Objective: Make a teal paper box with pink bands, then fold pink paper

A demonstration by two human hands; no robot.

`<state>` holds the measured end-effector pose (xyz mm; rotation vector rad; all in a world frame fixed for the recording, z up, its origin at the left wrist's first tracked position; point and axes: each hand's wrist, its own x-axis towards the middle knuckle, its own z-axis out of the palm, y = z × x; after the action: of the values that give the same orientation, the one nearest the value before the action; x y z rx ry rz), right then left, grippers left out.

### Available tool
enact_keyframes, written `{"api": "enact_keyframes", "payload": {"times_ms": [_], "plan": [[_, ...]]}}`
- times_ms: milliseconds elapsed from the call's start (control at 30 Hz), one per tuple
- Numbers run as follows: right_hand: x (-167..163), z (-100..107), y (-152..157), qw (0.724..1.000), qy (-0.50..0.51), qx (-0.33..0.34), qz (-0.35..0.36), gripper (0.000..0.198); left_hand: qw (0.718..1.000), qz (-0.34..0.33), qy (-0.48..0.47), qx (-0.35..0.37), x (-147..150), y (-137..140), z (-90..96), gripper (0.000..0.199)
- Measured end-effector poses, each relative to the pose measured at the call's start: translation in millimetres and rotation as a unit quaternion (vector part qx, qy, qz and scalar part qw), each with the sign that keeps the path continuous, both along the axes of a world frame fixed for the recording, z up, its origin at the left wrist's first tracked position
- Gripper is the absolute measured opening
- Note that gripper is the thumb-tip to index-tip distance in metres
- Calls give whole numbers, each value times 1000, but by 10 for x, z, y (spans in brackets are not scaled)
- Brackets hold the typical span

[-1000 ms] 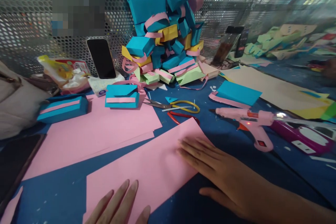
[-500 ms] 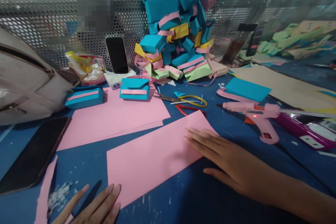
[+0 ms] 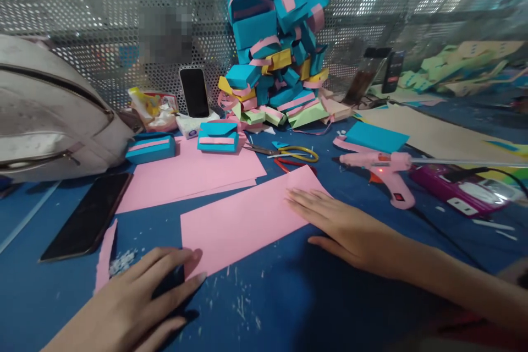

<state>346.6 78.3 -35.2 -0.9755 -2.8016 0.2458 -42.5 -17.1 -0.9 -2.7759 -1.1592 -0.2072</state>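
A sheet of pink paper lies slanted on the blue table in front of me. My right hand rests flat on its right end, fingers stretched out over the paper. At the sheet's lower left corner is my left hand, fingers apart, the fingertips at the paper's left edge. Behind the sheet lies a larger piece of pink paper with a small blue paper box on it, banded in pink. A second blue box stands left of it. Scissors with yellow and red handles lie just beyond the sheet.
A pink glue gun lies at the right, near a purple power strip. A black phone and a pale bag are on the left. At the back, blue paper boxes are piled against a perforated metal screen.
My left hand has come further into view, its fingers now more spread at the paper's corner. The right hand stays on the sheet. The whole view has shifted slightly.
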Motion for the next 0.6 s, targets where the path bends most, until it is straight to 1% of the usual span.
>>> {"api": "enact_keyframes", "payload": {"times_ms": [67, 133, 200, 300, 367, 600], "plan": [[14, -24, 5, 1000, -12, -2, 5, 58, 999, 8, -8, -51, 63, 41, 25, 39], [27, -43, 13, 1000, -21, -9, 7, 59, 997, 6, 0, -77, 135, 99, 55, 40], [30, -45, 15, 1000, -25, -16, 2, 60, 997, -6, 17, -82, 217, 169, 96, 42], [17, -16, 6, 999, -26, -23, -12, 60, 994, -44, 54, -84, 363, 283, 171, 45], [6, 8, -4, 999, -26, -27, -16, 60, 992, -52, 79, -80, 470, 357, 212, 44], [-1, 41, -10, 999, -30, -18, -13, 59, 984, -103, 116, -86, 843, 566, 242, 44]]}}
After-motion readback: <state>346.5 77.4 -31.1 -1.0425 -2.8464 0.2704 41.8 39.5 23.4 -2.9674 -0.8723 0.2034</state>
